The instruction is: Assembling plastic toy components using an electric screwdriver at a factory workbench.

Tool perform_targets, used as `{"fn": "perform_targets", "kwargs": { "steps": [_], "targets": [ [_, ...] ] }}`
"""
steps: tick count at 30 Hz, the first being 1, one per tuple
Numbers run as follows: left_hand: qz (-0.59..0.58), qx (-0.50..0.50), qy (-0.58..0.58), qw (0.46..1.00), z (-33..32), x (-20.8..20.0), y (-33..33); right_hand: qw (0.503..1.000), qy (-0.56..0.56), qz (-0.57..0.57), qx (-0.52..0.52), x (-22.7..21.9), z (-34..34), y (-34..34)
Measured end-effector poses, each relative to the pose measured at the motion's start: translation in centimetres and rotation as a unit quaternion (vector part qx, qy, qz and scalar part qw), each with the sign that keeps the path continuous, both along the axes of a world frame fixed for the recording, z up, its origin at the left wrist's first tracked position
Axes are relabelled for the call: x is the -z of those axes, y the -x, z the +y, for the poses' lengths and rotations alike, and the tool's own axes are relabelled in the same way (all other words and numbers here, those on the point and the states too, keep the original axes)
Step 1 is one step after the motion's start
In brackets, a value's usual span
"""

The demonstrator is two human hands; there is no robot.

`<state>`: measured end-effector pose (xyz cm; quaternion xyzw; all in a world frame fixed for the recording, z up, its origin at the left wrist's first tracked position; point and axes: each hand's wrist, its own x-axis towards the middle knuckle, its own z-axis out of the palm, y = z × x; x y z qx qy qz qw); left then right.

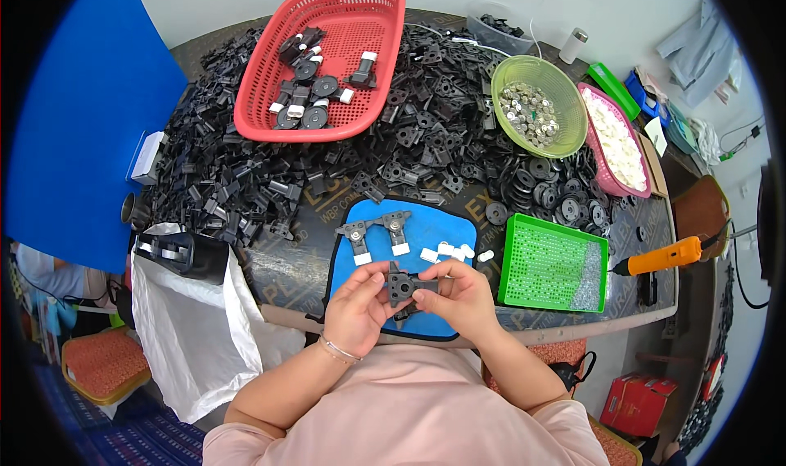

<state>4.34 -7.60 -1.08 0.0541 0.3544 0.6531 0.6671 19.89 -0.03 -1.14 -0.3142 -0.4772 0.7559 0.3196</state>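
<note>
Over the front of a blue mat (461, 220), my left hand (355, 309) and my right hand (460, 299) pinch a black plastic bracket (400, 287) between them, one at each side. Its flat face with a round hole is turned up. Part of another dark piece (403, 322) shows just below it, mostly hidden. Farther up the mat lie two black brackets, a left one (355, 235) and a right one (396, 225), each with a metal disc and a white end cap. Several loose white caps (447, 251) sit near my right fingers.
Black parts (237, 159) are heaped across the back, under a red basket (390, 81). At right stand a green tray (547, 261) of small pieces, an orange electric screwdriver (665, 257), a yellow-green basket (501, 97) of metal discs and a pink basket (607, 173). A white bag (192, 327) hangs at left.
</note>
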Motion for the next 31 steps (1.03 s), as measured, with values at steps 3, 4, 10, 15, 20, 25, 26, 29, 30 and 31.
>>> {"fn": "perform_targets", "kwargs": {
  "steps": [3, 4, 10, 15, 20, 25, 26, 29, 30, 31],
  "targets": [
    [0.024, 0.003, -0.011, 1.000, -0.1, 0.0, -0.2, 0.998, -0.049, -0.049, 0.009, 0.2, 0.0, -0.1],
    [0.059, 0.008, -0.020, 0.998, -0.2, 0.0, -0.3, 0.991, -0.107, -0.084, 0.010, 0.2, 0.0, -0.2],
    [0.095, 0.002, -0.042, 0.995, -0.3, 1.0, -0.2, 0.996, 0.055, -0.067, -0.002, -0.1, 0.0, -0.1],
    [0.205, 0.016, -0.080, 0.975, -0.5, 1.3, 0.2, 0.999, 0.014, -0.042, -0.007, 1.4, -0.4, -0.7],
    [0.290, 0.056, -0.069, 0.953, -1.2, 1.1, 1.3, 0.993, -0.005, -0.108, -0.046, 1.2, -0.3, -0.8],
    [0.585, 0.100, 0.037, 0.804, -2.5, 3.2, 4.4, 0.887, -0.286, -0.345, -0.113, -1.9, 2.7, -0.6],
    [0.602, 0.113, 0.051, 0.789, -2.5, 3.0, 4.8, 0.859, -0.339, -0.369, -0.109, -1.7, 3.9, -0.8],
    [0.643, 0.142, 0.070, 0.750, -2.5, 2.0, 5.0, 0.778, -0.417, -0.456, -0.117, -2.6, 7.9, 0.2],
    [0.648, 0.151, 0.079, 0.742, -2.4, 2.0, 5.1, 0.757, -0.432, -0.475, -0.118, -2.7, 8.8, 0.5],
    [0.655, 0.156, 0.091, 0.734, -2.4, 2.1, 5.3, 0.736, -0.450, -0.491, -0.122, -2.6, 9.7, 0.9]
  ]
}}
